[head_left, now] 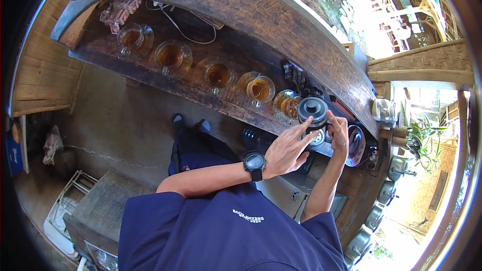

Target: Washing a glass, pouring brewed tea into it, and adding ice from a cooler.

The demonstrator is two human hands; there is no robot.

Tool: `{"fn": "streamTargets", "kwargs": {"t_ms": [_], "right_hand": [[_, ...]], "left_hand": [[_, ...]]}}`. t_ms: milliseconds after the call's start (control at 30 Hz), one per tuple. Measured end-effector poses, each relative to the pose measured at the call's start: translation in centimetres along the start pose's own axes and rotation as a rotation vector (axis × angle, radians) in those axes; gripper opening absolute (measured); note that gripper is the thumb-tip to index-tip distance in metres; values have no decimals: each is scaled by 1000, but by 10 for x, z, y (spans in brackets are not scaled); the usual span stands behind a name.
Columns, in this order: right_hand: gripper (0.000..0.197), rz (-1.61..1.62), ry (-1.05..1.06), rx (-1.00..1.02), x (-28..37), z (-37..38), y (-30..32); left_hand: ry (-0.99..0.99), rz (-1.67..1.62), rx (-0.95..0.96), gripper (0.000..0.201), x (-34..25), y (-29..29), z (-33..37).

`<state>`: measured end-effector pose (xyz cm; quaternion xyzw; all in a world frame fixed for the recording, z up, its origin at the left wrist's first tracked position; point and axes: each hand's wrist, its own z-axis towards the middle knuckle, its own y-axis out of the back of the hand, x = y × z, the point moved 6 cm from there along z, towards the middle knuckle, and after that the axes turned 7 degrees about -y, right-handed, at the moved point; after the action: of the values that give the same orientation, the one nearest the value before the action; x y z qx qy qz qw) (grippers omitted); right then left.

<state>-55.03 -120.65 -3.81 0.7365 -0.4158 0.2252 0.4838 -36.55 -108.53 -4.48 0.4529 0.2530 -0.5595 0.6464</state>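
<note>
My right hand point(339, 133) grips a teapot point(312, 109) with a dark round lid and a knob, holding it from the right side. My left hand point(287, 151), below a black wristwatch, is stretched toward the pot, fingers spread, with a fingertip at the lid's near edge. Just left of the pot, a glass cup point(289, 106) on a saucer holds amber liquid and is partly hidden. Farther left along the wooden counter stand more glass cups on clear saucers, including one cup point(260, 89), another cup point(219, 76) and a third cup point(169, 55).
A raised wooden ledge point(226, 12) runs behind the lower counter point(201, 90). At the far left end lie pinkish packets point(121, 12) and a white cable point(201, 41). Dark items sit behind the pot. Several metal pots point(374, 216) line the right side; a wooden box point(108, 206) stands at lower left.
</note>
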Motion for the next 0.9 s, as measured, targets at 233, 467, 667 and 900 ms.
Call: {"fn": "streamTargets", "kwargs": {"t_ms": [233,467,667,900], "right_hand": [[54,-155,120,158,52,7,-44],[53,-485,205,131,91,14,-97],[63,-661,200,65,103,24,-117],[64,-791,203,46,116,22,-130]], "left_hand": [[81,71,-72,66,0,33,-10],[234,44,-182,60,21,57,-22],[291,16,-231,59,38,63,-29],[309,9,-224,59,46,66,-32]]}}
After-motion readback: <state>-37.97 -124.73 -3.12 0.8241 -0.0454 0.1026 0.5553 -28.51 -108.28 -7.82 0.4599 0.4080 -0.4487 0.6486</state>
